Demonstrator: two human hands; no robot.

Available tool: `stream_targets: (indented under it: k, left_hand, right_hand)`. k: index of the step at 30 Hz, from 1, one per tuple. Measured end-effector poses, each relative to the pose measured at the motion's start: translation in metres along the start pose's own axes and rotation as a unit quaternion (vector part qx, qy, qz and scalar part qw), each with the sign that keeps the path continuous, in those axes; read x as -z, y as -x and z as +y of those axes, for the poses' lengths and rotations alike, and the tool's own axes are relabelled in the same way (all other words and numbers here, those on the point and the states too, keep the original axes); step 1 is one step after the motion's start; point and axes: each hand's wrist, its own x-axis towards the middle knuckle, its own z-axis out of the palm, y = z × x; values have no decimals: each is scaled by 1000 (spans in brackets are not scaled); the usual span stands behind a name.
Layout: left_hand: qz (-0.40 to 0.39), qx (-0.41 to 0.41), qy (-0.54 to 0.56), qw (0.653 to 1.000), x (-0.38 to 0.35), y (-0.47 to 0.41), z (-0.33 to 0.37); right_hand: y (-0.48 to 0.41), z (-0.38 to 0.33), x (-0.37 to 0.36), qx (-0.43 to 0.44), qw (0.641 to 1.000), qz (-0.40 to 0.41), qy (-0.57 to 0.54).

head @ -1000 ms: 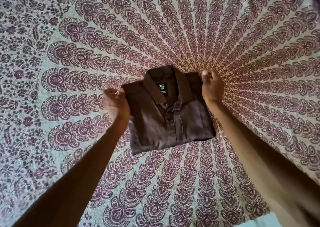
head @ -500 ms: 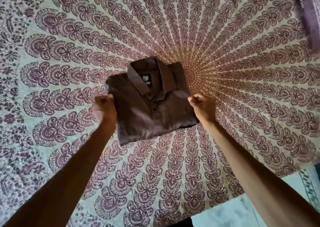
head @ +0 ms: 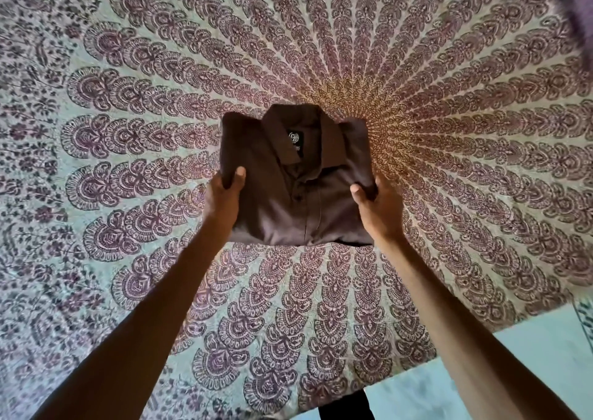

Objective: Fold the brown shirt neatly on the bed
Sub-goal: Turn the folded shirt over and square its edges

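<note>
Nearest us, at the bottom right, we see a pale floor (head: 500, 378). One dark upright post (head: 346, 405) stands against it, just under the near edge of the bed (head: 401, 352). The bed fills almost everything else. It is covered by one spread (head: 96, 259) printed with maroon feather shapes on a pale ground, the rows fanning out from a golden centre (head: 362, 98).

Two bare forearms (head: 144, 323) reach forward over the spread from the lower corners. Our left hand (head: 221, 195) grips the shirt's left side, thumb on top and fingers hidden under the cloth. Our right hand (head: 380, 204) grips the right side the same way, thumb lying on the fabric.

Between them is the one brown shirt (head: 298, 217), folded into a compact rectangle, front up, with its collar (head: 327, 140) pointing away from us. It sits over the middle of the bed, just on the near side of the golden centre. A dark shadow runs under its near edge towards the right, and we cannot tell whether it rests fully on the spread or is raised a little. We count one black label (head: 293, 139) inside the collar and one button (head: 296, 197) plainly visible down the front.

Farthest off, one blurred purple cloth (head: 577, 12) shows in the top right corner.
</note>
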Motion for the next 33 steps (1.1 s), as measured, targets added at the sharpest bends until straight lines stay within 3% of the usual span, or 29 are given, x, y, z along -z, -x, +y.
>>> stream_targets:
  k: [3, 7, 9, 12, 16, 22, 27, 33]
  left_hand:
    - [6, -27, -61, 998, -3, 5, -3]
    - [125, -27, -86, 988, -1, 9, -14]
    - [133, 6, -119, 984, 4, 8, -16]
    - [46, 87, -166, 981, 13, 1, -23]
    - [-74, 134, -74, 985, 28, -7, -25]
    - [-235, 147, -127, 952, 48, -6, -18]
    - [-246, 129, -188, 942, 47, -7, -17]
    - [-258, 85, -167, 948, 60, -10, -24]
  right_hand:
    - [28, 17, 3, -15, 999, 39, 7]
    - [42, 36, 8, -49, 995, 87, -10]
    - [42, 46, 12, -85, 995, 57, -19]
    - [42, 58, 17, -134, 990, -22, -45]
    - [42, 55, 25, -135, 988, -60, -51]
    - [41, 48, 35, -142, 983, -116, -18]
    - [34, 45, 34, -165, 969, -179, 30]
    - [36, 40, 22, -257, 952, -101, -130]
